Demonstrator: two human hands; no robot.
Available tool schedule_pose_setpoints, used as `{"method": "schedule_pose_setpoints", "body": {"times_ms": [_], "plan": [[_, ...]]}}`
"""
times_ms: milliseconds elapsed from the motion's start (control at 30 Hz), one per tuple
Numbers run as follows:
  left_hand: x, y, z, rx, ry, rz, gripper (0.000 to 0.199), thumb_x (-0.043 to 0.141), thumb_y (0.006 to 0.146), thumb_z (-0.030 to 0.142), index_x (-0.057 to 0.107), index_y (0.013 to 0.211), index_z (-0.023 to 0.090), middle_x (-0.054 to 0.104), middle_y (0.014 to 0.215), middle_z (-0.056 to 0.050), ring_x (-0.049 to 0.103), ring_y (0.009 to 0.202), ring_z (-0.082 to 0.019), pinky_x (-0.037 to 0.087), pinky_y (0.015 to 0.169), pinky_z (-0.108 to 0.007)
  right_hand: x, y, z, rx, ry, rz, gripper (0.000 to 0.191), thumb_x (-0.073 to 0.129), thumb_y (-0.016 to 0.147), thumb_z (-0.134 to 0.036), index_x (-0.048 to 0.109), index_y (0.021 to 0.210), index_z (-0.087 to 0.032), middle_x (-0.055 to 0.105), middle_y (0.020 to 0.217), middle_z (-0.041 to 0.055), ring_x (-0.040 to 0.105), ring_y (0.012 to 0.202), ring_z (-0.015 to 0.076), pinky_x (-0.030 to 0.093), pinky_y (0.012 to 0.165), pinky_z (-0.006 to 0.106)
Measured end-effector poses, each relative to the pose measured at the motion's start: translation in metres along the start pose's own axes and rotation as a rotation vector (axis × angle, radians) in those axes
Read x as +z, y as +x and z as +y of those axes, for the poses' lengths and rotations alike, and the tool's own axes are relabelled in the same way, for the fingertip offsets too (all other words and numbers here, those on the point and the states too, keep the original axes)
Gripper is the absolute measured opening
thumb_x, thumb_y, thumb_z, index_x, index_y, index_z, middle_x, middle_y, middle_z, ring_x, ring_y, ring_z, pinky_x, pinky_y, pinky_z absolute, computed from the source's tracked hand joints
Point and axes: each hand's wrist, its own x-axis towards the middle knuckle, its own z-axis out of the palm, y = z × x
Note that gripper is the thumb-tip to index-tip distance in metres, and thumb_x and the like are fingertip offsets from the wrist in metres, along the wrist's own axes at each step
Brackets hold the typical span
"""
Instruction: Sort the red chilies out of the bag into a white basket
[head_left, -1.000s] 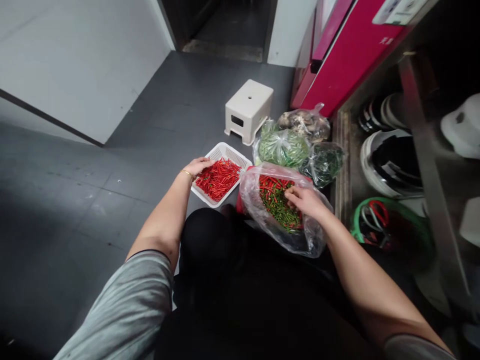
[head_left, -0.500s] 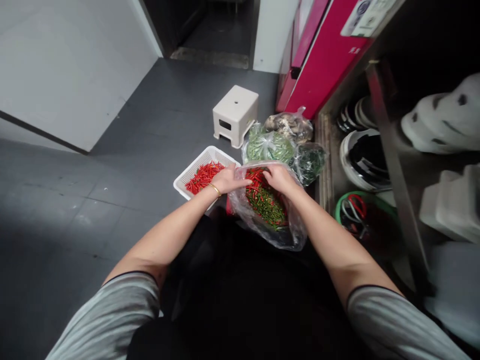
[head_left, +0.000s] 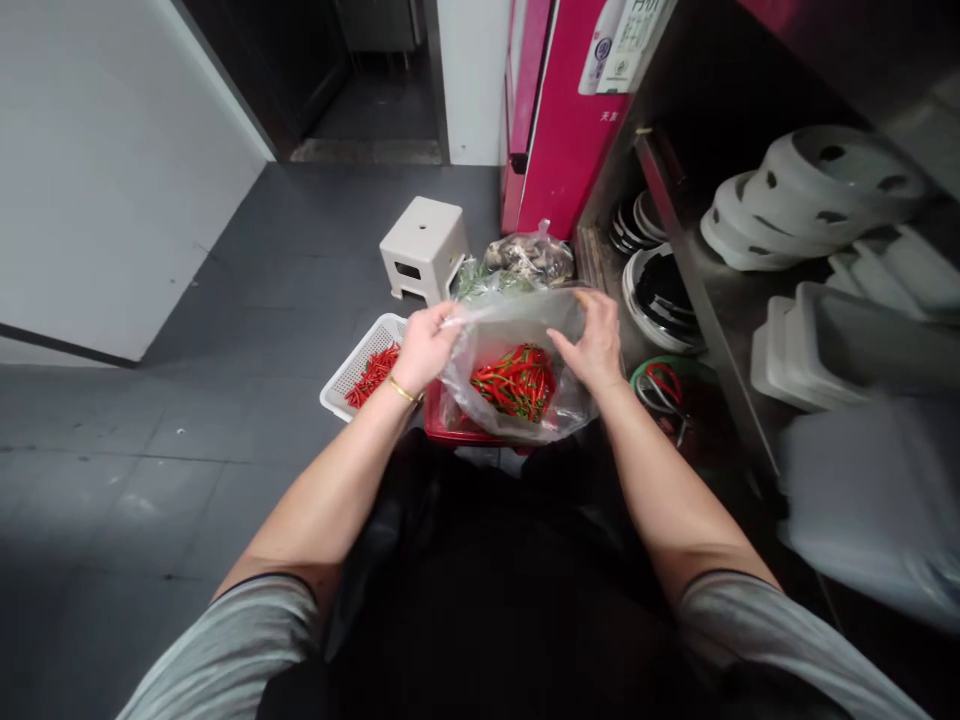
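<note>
A clear plastic bag (head_left: 566, 412) with red and green chillies (head_left: 517, 382) inside hangs open between my hands, above a red container (head_left: 450, 425). My left hand (head_left: 426, 348) pinches the left side of the bag's rim; a gold bangle is on that wrist. At the right side, my right hand (head_left: 594, 342) has its fingers over the rim, thumb apart on the inner side. Left of the bag a white perforated basket (head_left: 341, 388) holds red chillies (head_left: 375, 374), partly hidden by my left hand and wrist.
A white stool (head_left: 424, 240) stands beyond the basket. Bags of greens (head_left: 491, 282) and a bag of brownish food (head_left: 531, 256) lie behind the chilli bag. On the right are metal shelving (head_left: 709, 310), stacked dishes (head_left: 802, 200) and a green-rimmed tub (head_left: 645, 368).
Both hands have come out of the bag's contents to its rim and spread it wider. The chillies inside now sit bunched with more red showing. The view has shifted right.
</note>
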Motion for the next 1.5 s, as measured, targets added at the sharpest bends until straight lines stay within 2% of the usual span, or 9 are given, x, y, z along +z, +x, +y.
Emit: {"method": "schedule_pose_setpoints", "body": {"times_ms": [167, 333, 500, 767, 900, 1000, 1100, 1267, 1500], "plan": [[-0.031, 0.007, -0.033, -0.214, 0.057, 0.222, 0.014, 0.057, 0.07, 0.026, 0.064, 0.072, 0.014, 0.056, 0.06, 0.0, 0.044, 0.057, -0.011, 0.035, 0.054, -0.023, 0.003, 0.0, -0.005, -0.033, -0.044, -0.118, 0.061, 0.055, 0.085, -0.041, 0.039, 0.139, -0.016, 0.044, 0.134, 0.0185, 0.041, 0.126, 0.0327, 0.038, 0.102, 0.052], [-0.052, -0.006, -0.055, -0.338, 0.092, 0.085, 0.015, 0.059, 0.071, 0.029, 0.065, 0.071, 0.015, 0.054, 0.057, 0.0, 0.043, 0.052, -0.011, 0.034, 0.051, -0.024, 0.003, -0.008, 0.006, 0.113, -0.137, -0.17, 0.076, 0.061, 0.08, -0.052, 0.037, 0.142, -0.015, 0.04, 0.14, 0.0223, 0.041, 0.128, 0.0361, 0.04, 0.099, 0.052], [-0.043, -0.021, -0.059, -0.241, 0.315, -0.015, 0.02, 0.064, 0.072, 0.034, 0.064, 0.08, 0.016, 0.059, 0.068, -0.003, 0.054, 0.066, -0.016, 0.044, 0.066, -0.028, 0.016, -0.016, 0.01, 0.392, -0.101, -0.708, 0.042, 0.065, 0.077, -0.039, 0.064, 0.108, -0.011, 0.067, 0.098, 0.0171, 0.064, 0.092, 0.031, 0.049, 0.08, 0.039], [-0.028, -0.054, 0.002, 0.205, 0.493, 0.307, 0.056, 0.061, 0.077, 0.028, 0.049, 0.13, 0.014, 0.05, 0.133, -0.016, 0.042, 0.128, -0.031, 0.034, 0.107, -0.047, -0.019, -0.001, -0.021, 0.221, -0.037, -0.183, 0.052, 0.06, 0.081, -0.041, 0.056, 0.124, -0.011, 0.062, 0.116, 0.0181, 0.06, 0.102, 0.0325, 0.048, 0.087, 0.045], [0.021, -0.086, 0.005, 0.329, 0.655, -0.291, 0.04, 0.057, 0.082, 0.032, 0.061, 0.119, 0.016, 0.061, 0.121, -0.016, 0.055, 0.115, -0.03, 0.041, 0.1, -0.045, -0.043, -0.023, -0.061, 0.033, 0.065, -0.163, 0.04, 0.048, 0.092, -0.039, 0.056, 0.126, -0.019, 0.058, 0.123, 0.016, 0.056, 0.112, 0.0289, 0.045, 0.095, 0.043], [0.054, -0.105, -0.014, 0.146, 0.837, -0.775, 0.031, 0.06, 0.08, 0.042, 0.072, 0.093, 0.017, 0.07, 0.092, -0.016, 0.065, 0.09, -0.03, 0.048, 0.081, -0.041, -0.015, -0.043, -0.079, -0.044, 0.11, -0.615, 0.022, 0.049, 0.093, -0.03, 0.068, 0.101, -0.021, 0.069, 0.102, 0.0116, 0.064, 0.098, 0.0248, 0.048, 0.09, 0.037], [0.062, -0.111, -0.027, 0.036, 0.784, -0.978, 0.03, 0.06, 0.078, 0.049, 0.073, 0.076, 0.021, 0.07, 0.074, -0.01, 0.067, 0.075, -0.025, 0.047, 0.068, -0.032, 0.029, -0.056, -0.073, 0.069, -0.179, -0.963, 0.012, 0.065, 0.083, -0.023, 0.071, 0.088, -0.014, 0.071, 0.093, 0.0171, 0.066, 0.091, 0.0279, 0.05, 0.083, 0.037], [0.044, -0.086, -0.037, -0.043, 0.483, -0.741, 0.022, 0.058, 0.079, 0.035, 0.069, 0.065, 0.022, 0.069, 0.069, -0.003, 0.061, 0.065, -0.015, 0.042, 0.062, -0.024, 0.055, -0.055, -0.049, 0.074, -0.264, -0.976, 0.022, 0.059, 0.089, -0.033, 0.071, 0.09, -0.015, 0.071, 0.101, 0.0166, 0.066, 0.096, 0.0252, 0.049, 0.081, 0.031], [0.052, -0.055, -0.056, -0.621, -0.281, -0.234, 0.028, 0.068, 0.076, 0.041, 0.056, 0.069, 0.016, 0.059, 0.054, 0.0, 0.048, 0.039, -0.008, 0.036, 0.041, -0.02, 0.031, -0.046, -0.06, -0.005, -0.069, -0.796, 0.018, 0.056, 0.092, -0.033, 0.063, 0.085, -0.019, 0.068, 0.095, 0.0106, 0.063, 0.086, 0.0214, 0.044, 0.076, 0.029]]}}
